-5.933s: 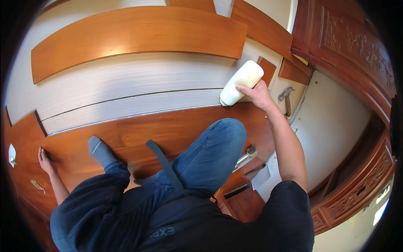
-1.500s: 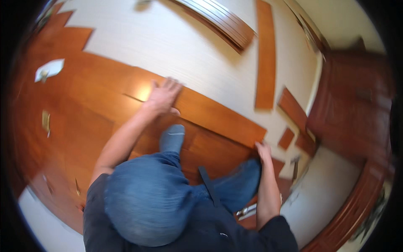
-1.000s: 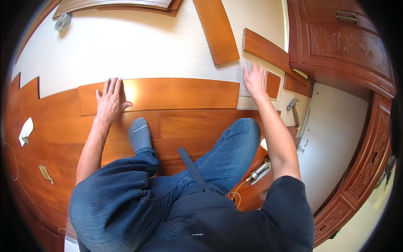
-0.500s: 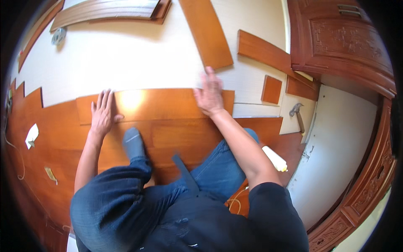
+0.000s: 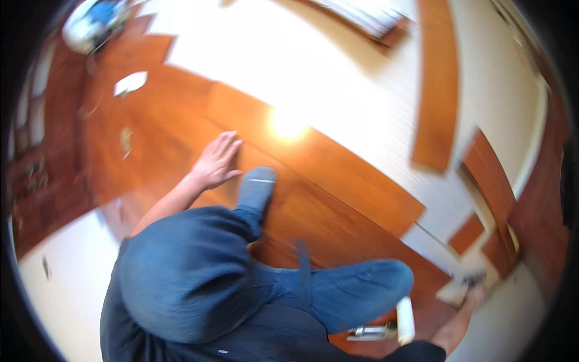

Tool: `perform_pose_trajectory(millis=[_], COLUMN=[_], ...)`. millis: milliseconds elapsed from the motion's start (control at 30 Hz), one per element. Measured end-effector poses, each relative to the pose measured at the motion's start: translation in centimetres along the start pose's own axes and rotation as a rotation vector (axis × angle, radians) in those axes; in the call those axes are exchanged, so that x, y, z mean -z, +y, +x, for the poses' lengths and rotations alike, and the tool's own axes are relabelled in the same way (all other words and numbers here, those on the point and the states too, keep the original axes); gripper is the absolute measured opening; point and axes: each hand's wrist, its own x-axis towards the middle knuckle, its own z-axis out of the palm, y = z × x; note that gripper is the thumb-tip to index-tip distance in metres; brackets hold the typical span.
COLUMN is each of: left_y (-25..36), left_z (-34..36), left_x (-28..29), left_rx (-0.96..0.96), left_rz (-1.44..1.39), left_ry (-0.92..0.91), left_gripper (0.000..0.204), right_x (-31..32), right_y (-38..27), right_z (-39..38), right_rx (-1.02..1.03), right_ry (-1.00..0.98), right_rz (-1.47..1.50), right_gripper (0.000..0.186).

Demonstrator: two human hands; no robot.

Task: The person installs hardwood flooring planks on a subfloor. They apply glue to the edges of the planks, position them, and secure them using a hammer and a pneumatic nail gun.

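I crouch on a partly laid wooden floor, my jeans-clad knees and grey sock (image 5: 256, 187) below me. My left hand (image 5: 217, 160) lies flat with fingers spread on the newest brown plank (image 5: 325, 163), near its left end. My right hand (image 5: 475, 297) is stretched far to the lower right, at the floor's edge, by a small dark tool (image 5: 473, 279) and a pale block (image 5: 451, 292). Motion blur hides whether its fingers touch or hold anything.
A white glue bottle (image 5: 405, 320) and a metal tool (image 5: 369, 330) lie by my right knee. Loose planks (image 5: 435, 90) and short offcuts (image 5: 467, 234) rest on the white underlay (image 5: 338, 66). A dark wooden door (image 5: 546, 199) stands right; paper scrap (image 5: 129, 83) lies left.
The view swung left and tilted. My right hand left the plank and reached down to the lower right by the tool. My left hand stayed flat on the plank.
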Motion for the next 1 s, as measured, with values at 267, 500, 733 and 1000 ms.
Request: perform_pose_trajectory(millis=[267,500,733,1000], left_y=[3.9,4.0,1.9,1.2], left_z=[2.3,4.4,3.6,3.4], left_x=[-3.6,-1.6,-5.9,-9.0], left_rx=[-0.018,-0.179,-0.181,-0.13], left_rz=[-0.272,-0.258,-0.275,-0.322], left_ry=[0.255,0.389,0.318,0.376], left_gripper=[0.062,0.059,0.073,0.077], right_x=[2.3,6.3,20.4,42.0], right_y=[6.2,0.7,-5.4,-37.7], right_z=[1.5,-7.3,-13.1,-24.3], right_rx=[0.001,0.0,0.405,0.868], right_ry=[0.033,0.314,0.247,0.286], right_rz=[0.728,0.333,0.44,0.085], right_gripper=[0.04,0.061,0.061,0.045])
